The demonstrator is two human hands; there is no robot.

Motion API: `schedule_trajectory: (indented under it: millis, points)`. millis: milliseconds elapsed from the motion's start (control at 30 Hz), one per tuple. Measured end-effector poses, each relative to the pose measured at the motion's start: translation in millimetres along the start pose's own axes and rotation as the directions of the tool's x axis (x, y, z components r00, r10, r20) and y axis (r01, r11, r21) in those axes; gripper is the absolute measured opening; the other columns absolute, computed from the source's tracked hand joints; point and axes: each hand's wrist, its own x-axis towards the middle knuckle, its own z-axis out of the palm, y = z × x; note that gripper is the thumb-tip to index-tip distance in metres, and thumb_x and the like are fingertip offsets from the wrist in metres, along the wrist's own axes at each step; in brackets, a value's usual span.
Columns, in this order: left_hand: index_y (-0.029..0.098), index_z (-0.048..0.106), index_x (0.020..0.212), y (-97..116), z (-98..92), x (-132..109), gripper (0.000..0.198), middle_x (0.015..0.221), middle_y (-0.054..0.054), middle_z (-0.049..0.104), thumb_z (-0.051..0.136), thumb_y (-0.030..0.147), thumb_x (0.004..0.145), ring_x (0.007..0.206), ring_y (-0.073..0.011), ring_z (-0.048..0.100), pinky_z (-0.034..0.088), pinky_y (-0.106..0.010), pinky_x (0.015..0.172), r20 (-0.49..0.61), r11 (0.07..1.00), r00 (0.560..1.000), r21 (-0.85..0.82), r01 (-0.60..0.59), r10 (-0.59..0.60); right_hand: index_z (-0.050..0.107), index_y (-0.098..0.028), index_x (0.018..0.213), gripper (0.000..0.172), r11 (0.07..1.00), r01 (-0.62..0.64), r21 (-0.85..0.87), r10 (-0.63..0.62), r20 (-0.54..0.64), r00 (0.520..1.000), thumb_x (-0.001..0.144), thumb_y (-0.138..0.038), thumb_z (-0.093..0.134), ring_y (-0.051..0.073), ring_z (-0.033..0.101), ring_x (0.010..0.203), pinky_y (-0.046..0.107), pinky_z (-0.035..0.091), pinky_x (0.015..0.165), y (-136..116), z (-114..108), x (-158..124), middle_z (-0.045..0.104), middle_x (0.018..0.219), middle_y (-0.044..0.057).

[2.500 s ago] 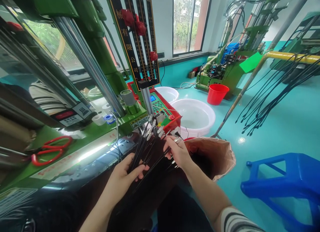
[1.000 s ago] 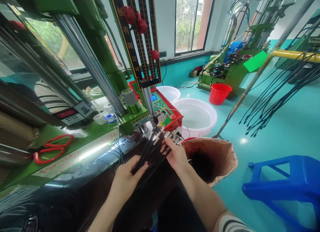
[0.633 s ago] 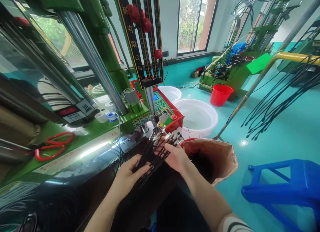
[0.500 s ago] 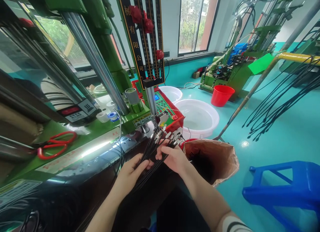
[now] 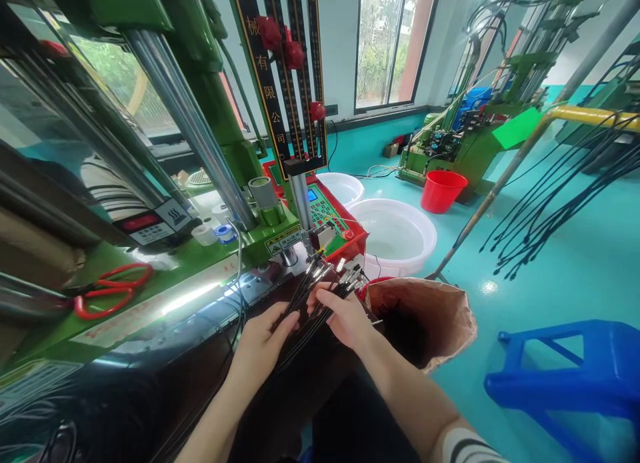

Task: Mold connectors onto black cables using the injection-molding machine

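Note:
Several thin black cables (image 5: 306, 330) with silver metal connectors (image 5: 320, 270) at their upper ends run between my two hands. My left hand (image 5: 267, 333) is closed around one part of the bunch, its thumb laid along the cables. Just to the right, my right hand (image 5: 345, 311) grips another part, thumb and fingers bent round the cables below the connectors. The lower lengths trail down over the dark area in front of me, where they are hard to make out. Some fingertips are hidden behind the cables.
A green press machine (image 5: 200, 270) stands at left, with red scissors (image 5: 113, 290) and a blue-and-white tape roll (image 5: 226, 234) on it. A red control panel (image 5: 330, 213), white tub (image 5: 395, 233), paper-lined bin (image 5: 450, 316) and blue stool (image 5: 565, 370) are around. Cables (image 5: 550, 210) hang from a yellow bar.
My hands have shifted slightly, still holding the cables. The connector ends are bunched a little differently, and the right fingers have drawn in closer around the cables.

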Motion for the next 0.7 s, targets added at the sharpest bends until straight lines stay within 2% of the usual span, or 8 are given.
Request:
schedule_trajectory:
  millis: [100, 167, 267, 433, 533, 600, 700]
  points:
    - [0.018, 0.059, 0.075, 10, 3.1, 3, 0.027, 0.055, 0.003, 0.052, 0.046, 0.041, 0.079, 0.051, -0.0108, 0.047, 0.036, -0.021, 0.051, 0.037, 0.999, 0.999, 0.037, -0.017, 0.016, 0.065, -0.015, 0.069, 0.010, 0.999, -0.037, 0.032, 0.034, 0.078, 0.996, 0.064, -0.022, 0.071, 0.011, 0.054, 0.053, 0.024, 0.044, 0.056, -2, 2, -2, 0.060, 0.058, 0.000]
    - [0.018, 0.059, 0.074, 14, 5.7, 5, 0.028, 0.054, 0.004, 0.051, 0.045, 0.042, 0.080, 0.050, -0.0106, 0.046, 0.035, -0.021, 0.050, 0.050, 0.998, 0.999, 0.050, -0.023, 0.021, 0.064, -0.014, 0.064, 0.010, 0.999, -0.033, 0.036, 0.031, 0.056, 0.998, 0.062, -0.021, 0.072, 0.009, 0.051, 0.048, 0.023, 0.043, 0.053, -1, 4, -2, 0.057, 0.052, -0.002]
    - [0.018, 0.061, 0.078, 15, 9.1, 6, 0.029, 0.059, 0.002, 0.056, 0.043, 0.041, 0.082, 0.054, -0.0118, 0.049, 0.036, -0.021, 0.054, 0.057, 0.994, 0.997, 0.090, -0.054, 0.049, 0.065, -0.014, 0.064, 0.011, 0.999, 0.024, 0.038, -0.022, -0.060, 0.998, 0.060, -0.021, 0.073, 0.008, 0.049, 0.045, 0.021, 0.041, 0.049, 3, 6, -2, 0.056, 0.050, -0.002]
    - [0.019, 0.064, 0.093, 7, 10.6, 7, 0.033, 0.081, -0.002, 0.067, 0.039, 0.039, 0.084, 0.071, -0.0155, 0.059, 0.042, -0.023, 0.065, 0.053, 0.982, 0.992, 0.144, -0.120, 0.113, 0.063, -0.015, 0.060, 0.011, 0.985, 0.129, 0.110, -0.103, -0.216, 0.971, 0.058, -0.016, 0.074, 0.008, 0.048, 0.047, 0.021, 0.041, 0.049, 11, 6, -1, 0.058, 0.055, -0.003]
    - [0.020, 0.065, 0.097, 3, 9.0, 7, 0.033, 0.093, -0.003, 0.068, 0.041, 0.039, 0.083, 0.081, -0.0177, 0.061, 0.043, -0.024, 0.072, -0.008, 0.970, 0.990, 0.201, -0.138, 0.143, 0.066, -0.015, 0.063, 0.012, 0.970, 0.169, 0.176, -0.109, -0.308, 0.945, 0.056, -0.014, 0.075, 0.007, 0.048, 0.048, 0.020, 0.042, 0.049, 13, 6, 0, 0.062, 0.062, -0.002]
    - [0.020, 0.065, 0.093, 3, 7.8, 7, 0.033, 0.093, -0.004, 0.068, 0.041, 0.039, 0.083, 0.082, -0.0180, 0.062, 0.043, -0.025, 0.072, -0.032, 0.953, 0.986, 0.265, -0.148, 0.162, 0.067, -0.015, 0.065, 0.013, 0.960, 0.169, 0.225, -0.079, -0.362, 0.929, 0.055, -0.014, 0.076, 0.006, 0.047, 0.049, 0.019, 0.041, 0.049, 14, 6, 1, 0.063, 0.068, 0.000]
    - [0.020, 0.063, 0.080, 6, 6.6, 6, 0.032, 0.076, -0.003, 0.067, 0.037, 0.039, 0.084, 0.070, -0.0165, 0.061, 0.041, -0.024, 0.064, 0.012, 0.909, 0.988, 0.388, -0.148, 0.156, 0.067, -0.014, 0.065, 0.015, 0.938, 0.151, 0.313, -0.003, -0.427, 0.904, 0.054, -0.015, 0.076, 0.005, 0.044, 0.048, 0.018, 0.040, 0.047, 11, 5, 2, 0.060, 0.063, -0.001]
